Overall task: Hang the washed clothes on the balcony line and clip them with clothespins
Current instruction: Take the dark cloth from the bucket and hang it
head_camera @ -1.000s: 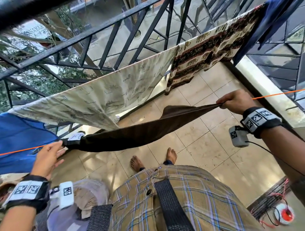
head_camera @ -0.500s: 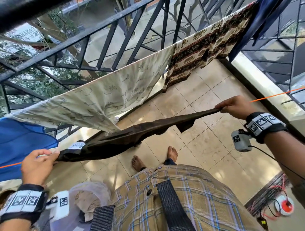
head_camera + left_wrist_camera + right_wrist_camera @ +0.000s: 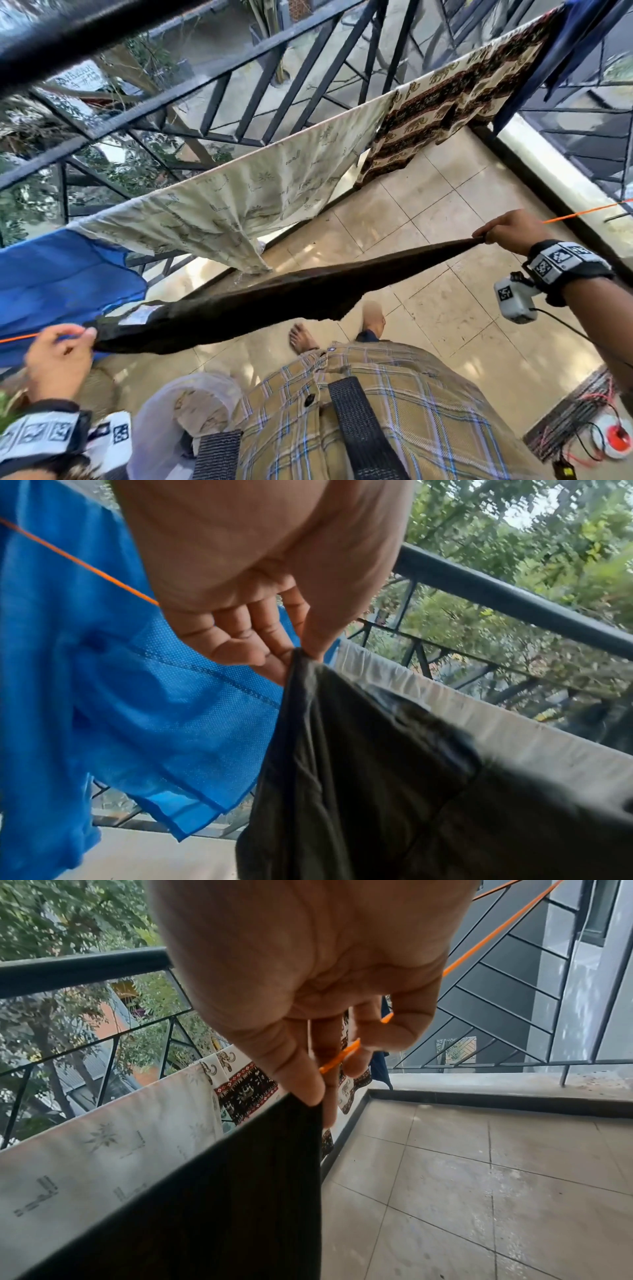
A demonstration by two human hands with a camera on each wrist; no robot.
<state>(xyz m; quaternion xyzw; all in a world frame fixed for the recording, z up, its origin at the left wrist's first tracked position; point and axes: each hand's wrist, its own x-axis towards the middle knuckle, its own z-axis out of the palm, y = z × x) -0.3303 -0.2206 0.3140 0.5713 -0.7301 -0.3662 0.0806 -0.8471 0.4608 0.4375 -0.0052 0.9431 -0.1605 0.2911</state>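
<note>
While each hand, left hand (image 3: 58, 359) and right hand (image 3: 507, 229), pinches an end of the dark brown cloth garment (image 3: 260, 308), it spreads along the thin orange line (image 3: 582, 214). Clothespins seem next, just inside each pinch; none shows.

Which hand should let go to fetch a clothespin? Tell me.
Left, probably. The right hand pinches both the dark cloth and orange line; the left hand pinches only cloth.

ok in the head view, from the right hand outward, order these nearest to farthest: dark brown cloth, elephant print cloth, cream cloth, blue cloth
From the right hand:
1. dark brown cloth: its end is pinched in that hand, on the orange line.
2. elephant print cloth: on the far line, beyond the hand.
3. cream cloth: far line, middle.
4. blue cloth: far left, by the left hand.
</note>
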